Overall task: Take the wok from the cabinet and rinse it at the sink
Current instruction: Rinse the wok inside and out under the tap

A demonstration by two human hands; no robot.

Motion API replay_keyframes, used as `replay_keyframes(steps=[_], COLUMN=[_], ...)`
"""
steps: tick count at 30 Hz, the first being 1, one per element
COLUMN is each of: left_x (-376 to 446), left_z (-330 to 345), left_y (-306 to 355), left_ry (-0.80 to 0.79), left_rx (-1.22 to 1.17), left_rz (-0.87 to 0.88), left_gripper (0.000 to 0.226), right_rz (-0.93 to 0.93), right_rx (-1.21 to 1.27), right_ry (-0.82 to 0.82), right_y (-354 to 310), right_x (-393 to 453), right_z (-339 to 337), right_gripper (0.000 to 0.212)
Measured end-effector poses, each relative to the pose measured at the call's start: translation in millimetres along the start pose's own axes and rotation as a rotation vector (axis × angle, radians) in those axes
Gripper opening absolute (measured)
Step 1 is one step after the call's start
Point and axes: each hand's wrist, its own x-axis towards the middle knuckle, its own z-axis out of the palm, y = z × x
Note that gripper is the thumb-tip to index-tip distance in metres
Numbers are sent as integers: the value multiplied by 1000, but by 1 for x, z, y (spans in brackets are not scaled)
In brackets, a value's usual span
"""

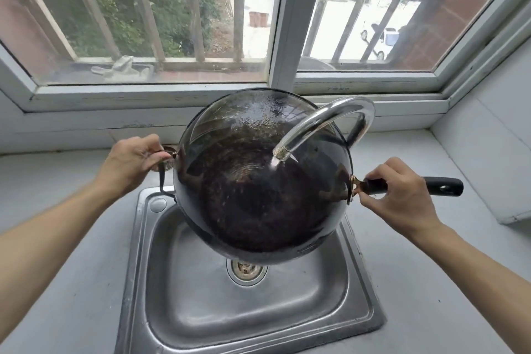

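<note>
The wok (258, 195) hangs tilted over the sink (356, 322), under the tap (324, 123), its long axis running left to right between the hands: the left hand (132, 164) grips the small ear, the right hand (399, 195) grips the handle (442, 186).

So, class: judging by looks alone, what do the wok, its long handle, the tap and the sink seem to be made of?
Wok: dark metal, probably seasoned steel or iron; glossy, mottled black.
Long handle: matte black, likely plastic, with a brass-coloured collar.
Tap: polished, chrome-like metal; mirror reflections.
Sink: likely stainless steel; dull grey brushed sheen.
</note>
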Motion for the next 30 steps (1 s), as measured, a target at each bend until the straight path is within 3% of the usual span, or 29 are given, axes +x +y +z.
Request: replay_keyframes(steps=[30], left_x=[-3], left_z=[39], left_y=[13], left_ry=[3], left_rx=[55], left_rz=[217], left_gripper=[20], right_rz=[3], right_rx=[-74], right_ry=[-40], right_y=[38], right_x=[-14], right_z=[23], right_gripper=[32])
